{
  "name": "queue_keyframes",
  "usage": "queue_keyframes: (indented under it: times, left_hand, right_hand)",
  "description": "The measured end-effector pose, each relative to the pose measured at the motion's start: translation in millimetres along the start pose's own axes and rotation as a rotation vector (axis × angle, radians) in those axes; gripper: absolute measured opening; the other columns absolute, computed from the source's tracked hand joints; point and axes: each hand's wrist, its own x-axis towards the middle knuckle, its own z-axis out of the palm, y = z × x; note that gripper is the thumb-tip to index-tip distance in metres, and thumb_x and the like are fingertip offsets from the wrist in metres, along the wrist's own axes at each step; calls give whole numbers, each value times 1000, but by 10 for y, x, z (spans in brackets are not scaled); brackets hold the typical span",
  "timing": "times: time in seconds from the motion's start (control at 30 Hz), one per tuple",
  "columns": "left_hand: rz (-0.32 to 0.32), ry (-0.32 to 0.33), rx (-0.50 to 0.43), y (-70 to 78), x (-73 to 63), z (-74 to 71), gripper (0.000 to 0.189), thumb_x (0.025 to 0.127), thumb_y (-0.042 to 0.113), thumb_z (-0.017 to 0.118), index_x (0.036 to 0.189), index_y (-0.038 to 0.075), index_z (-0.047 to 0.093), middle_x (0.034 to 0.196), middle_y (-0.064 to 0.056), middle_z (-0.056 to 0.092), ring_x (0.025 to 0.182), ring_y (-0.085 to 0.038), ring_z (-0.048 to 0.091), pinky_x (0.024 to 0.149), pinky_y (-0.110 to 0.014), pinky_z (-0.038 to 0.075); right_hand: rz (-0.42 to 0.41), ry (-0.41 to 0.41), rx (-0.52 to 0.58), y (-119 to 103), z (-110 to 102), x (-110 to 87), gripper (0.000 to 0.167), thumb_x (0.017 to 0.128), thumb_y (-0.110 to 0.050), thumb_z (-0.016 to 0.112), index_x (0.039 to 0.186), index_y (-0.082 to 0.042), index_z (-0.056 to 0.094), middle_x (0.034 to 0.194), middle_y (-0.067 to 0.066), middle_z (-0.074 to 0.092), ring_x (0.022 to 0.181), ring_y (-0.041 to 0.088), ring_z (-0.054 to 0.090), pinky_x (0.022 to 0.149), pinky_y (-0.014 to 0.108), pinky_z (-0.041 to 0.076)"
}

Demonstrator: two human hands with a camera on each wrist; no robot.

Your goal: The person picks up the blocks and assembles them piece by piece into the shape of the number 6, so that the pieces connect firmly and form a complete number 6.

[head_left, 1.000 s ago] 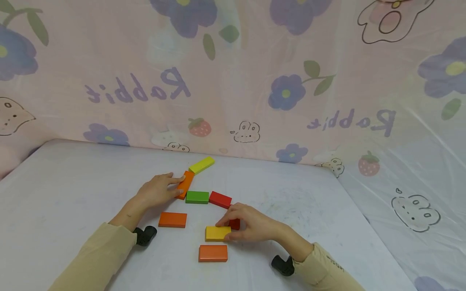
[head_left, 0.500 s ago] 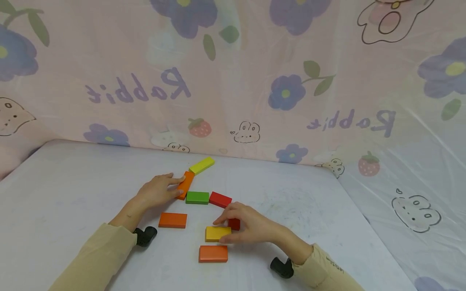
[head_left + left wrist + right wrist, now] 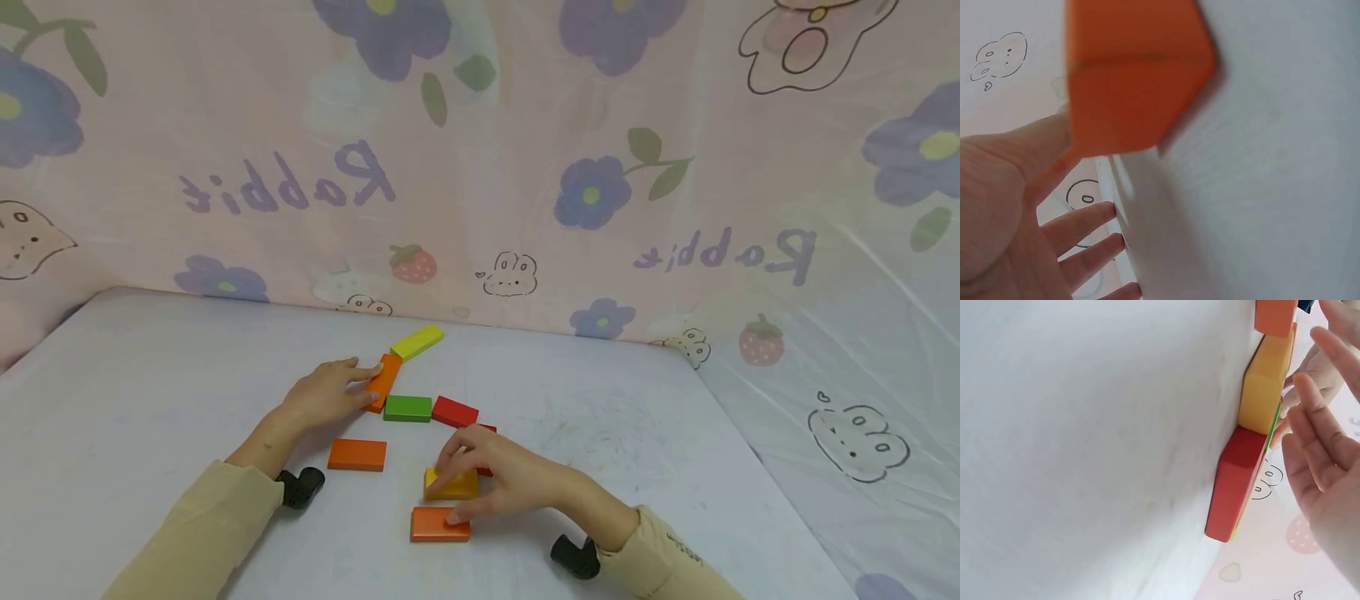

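In the head view, my left hand (image 3: 325, 394) has its index finger and thumb on an orange block (image 3: 386, 379) that slants up to a light yellow block (image 3: 417, 342). Its other fingers stretch out loosely in the left wrist view. My right hand (image 3: 517, 472) reaches over a deep yellow block (image 3: 463, 485), fingers bent and spread. The right thumb tip appears on or just above the front orange block (image 3: 429, 525). Both lie flat. The right hand partly covers a red block (image 3: 487, 429); another red block (image 3: 455, 412) and a green block (image 3: 407, 408) continue the row.
A separate orange block (image 3: 357, 455) lies left of the deep yellow one; a large orange block (image 3: 1141, 75) fills the top of the left wrist view. White cloth covers the table (image 3: 187, 375). A patterned curtain (image 3: 480, 167) hangs behind it.
My right hand has come off the deep yellow block and moved nearer me, its thumb now at the front orange block. The left hand and the blocks stay where they were.
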Motion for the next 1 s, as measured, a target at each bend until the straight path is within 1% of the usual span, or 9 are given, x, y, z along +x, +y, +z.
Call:
queue_keyframes:
  times: [0.17,0.43,0.63,0.83,1.0]
  left_hand:
    - [0,4,2,17,-20,-6,49,94,28,58,140,13,50,147,-29,36,135,-50,31,104,-69,28]
    - [-8,3,4,28,-17,-11,48,94,27,58,140,13,50,148,-28,35,135,-50,30,105,-69,27]
    - [-14,-1,2,32,-13,-16,48,95,27,57,140,13,50,148,-28,35,136,-50,30,105,-69,27]
    - [-5,-2,10,32,-21,-20,49,94,28,58,140,13,50,148,-29,36,135,-50,30,105,-69,28]
    - [-6,0,14,33,-23,-10,49,94,28,58,140,13,50,147,-29,36,134,-51,31,104,-68,29]
  right_hand:
    - [-37,-11,-23,3,-1,-14,29,82,-26,76,111,-20,74,109,-6,54,108,4,44,91,19,41]
    - [-34,-52,-36,28,10,-12,34,82,-27,76,115,-23,72,106,-8,50,104,2,40,89,17,37]
    - [-44,-29,-101,28,28,-8,33,81,-31,77,113,-26,73,99,-9,48,100,2,39,84,16,33]
    - [-9,-11,-142,3,63,36,28,81,-35,76,108,-29,74,97,-12,47,101,2,38,82,15,33]
    - [11,3,-162,-46,101,88,25,81,-36,76,105,-30,75,96,-12,47,98,2,37,79,13,32]
